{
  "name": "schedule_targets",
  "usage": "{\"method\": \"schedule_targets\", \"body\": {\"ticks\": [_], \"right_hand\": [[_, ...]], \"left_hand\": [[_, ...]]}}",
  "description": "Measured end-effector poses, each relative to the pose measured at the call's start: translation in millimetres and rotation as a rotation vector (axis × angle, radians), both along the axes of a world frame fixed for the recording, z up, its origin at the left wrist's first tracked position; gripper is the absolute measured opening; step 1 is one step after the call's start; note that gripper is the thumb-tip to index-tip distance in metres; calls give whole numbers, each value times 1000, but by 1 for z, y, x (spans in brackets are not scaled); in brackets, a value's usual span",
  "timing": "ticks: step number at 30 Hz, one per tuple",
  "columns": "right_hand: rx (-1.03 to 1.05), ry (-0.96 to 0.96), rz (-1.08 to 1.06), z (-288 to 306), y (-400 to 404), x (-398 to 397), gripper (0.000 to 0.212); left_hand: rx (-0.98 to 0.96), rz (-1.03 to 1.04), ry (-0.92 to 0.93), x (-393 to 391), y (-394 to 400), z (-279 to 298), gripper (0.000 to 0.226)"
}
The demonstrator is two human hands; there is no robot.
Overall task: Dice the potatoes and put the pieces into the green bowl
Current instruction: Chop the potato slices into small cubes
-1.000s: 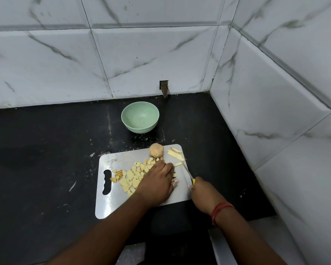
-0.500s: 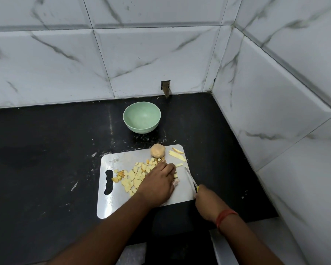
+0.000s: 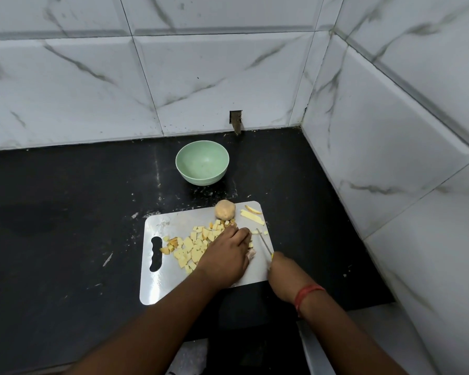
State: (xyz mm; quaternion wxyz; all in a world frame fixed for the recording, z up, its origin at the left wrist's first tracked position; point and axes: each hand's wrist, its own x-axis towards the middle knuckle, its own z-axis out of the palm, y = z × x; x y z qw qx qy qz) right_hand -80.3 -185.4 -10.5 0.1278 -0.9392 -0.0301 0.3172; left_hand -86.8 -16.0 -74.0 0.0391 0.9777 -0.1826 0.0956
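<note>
A steel cutting board (image 3: 171, 282) lies on the black counter. Several yellow potato dice (image 3: 194, 243) are heaped on its middle. A whole potato piece (image 3: 225, 209) stands at the board's far edge, with potato strips (image 3: 252, 217) to its right. My left hand (image 3: 225, 257) lies palm down over the dice and some strips, fingers bent; what it holds is hidden. My right hand (image 3: 284, 274) grips a knife (image 3: 264, 243) with a yellow handle, blade pointing away beside my left fingers. The green bowl (image 3: 202, 166) stands beyond the board and holds nothing.
White marble-look tiled walls close the counter at the back and on the right. A small dark notch (image 3: 236, 121) sits in the back wall behind the bowl. Crumbs and smears dot the counter (image 3: 65, 212) left of the board.
My right hand with the knife has drawn back slightly toward me and to the right. My left hand stays on the potato pieces.
</note>
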Motion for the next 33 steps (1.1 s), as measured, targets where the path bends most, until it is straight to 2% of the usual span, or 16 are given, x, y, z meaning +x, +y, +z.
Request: {"method": "schedule_targets", "body": {"ticks": [6, 17, 23, 25, 28, 33], "right_hand": [[69, -46, -14, 9, -11, -10, 16], [1, 10, -23, 3, 8, -2, 24], [45, 2, -9, 4, -14, -17, 16], [85, -39, -22, 9, -15, -14, 11], [89, -66, -7, 9, -12, -9, 17], [76, -60, 32, 6, -3, -6, 17]], "left_hand": [[5, 0, -69, 0, 0, 1, 48], [2, 7, 53, 4, -6, -5, 60], [26, -11, 14, 3, -4, -3, 59], [-4, -12, 26, 1, -3, -4, 59], [-79, 30, 52, -3, -1, -2, 62], [-65, 44, 4, -6, 1, -2, 54]]}}
